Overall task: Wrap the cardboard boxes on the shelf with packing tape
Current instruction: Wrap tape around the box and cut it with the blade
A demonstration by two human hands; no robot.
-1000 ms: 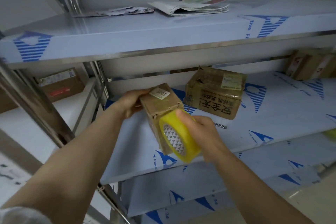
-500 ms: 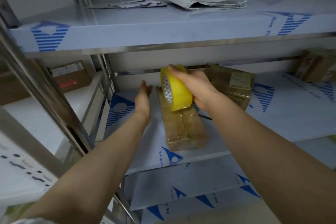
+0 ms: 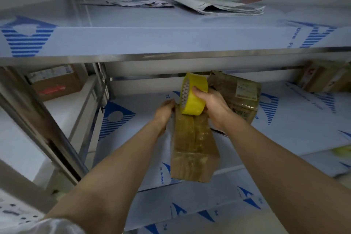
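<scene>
— On the middle shelf (image 3: pixel 284 129), what lies at nine o'clock?
— Out at nine o'clock, beyond the steel upright, a brown box with a red mark (image 3: pixel 55 83) sits on a neighbouring rack; I cannot tell whether it is taped. Nearer centre, the left hand (image 3: pixel 165 112) presses against the far left edge of the long box (image 3: pixel 193 146), fingers curled on it, steadying it.

— And the long box itself?
— It lies flat on the shelf, running from six o'clock towards twelve, its near end just over the front lip. Glossy bands of tape already cover its top and near face, so I judge this one well along.

— The tape?
— The yellow tape roll (image 3: pixel 193 95) stands on edge at the box's far end, touching it, gripped firmly by the right hand (image 3: pixel 212 106), thumb over the rim. The strip looks uncut, though I cannot see it clearly.

— Further right?
— At two o'clock a squat box with a label (image 3: pixel 241 97) sits just behind the right hand; it looks shiny, perhaps wrapped. At three o'clock, far back, another box (image 3: pixel 322 78) waits, its state unclear. Likely left: cut the tape, then check those.
</scene>
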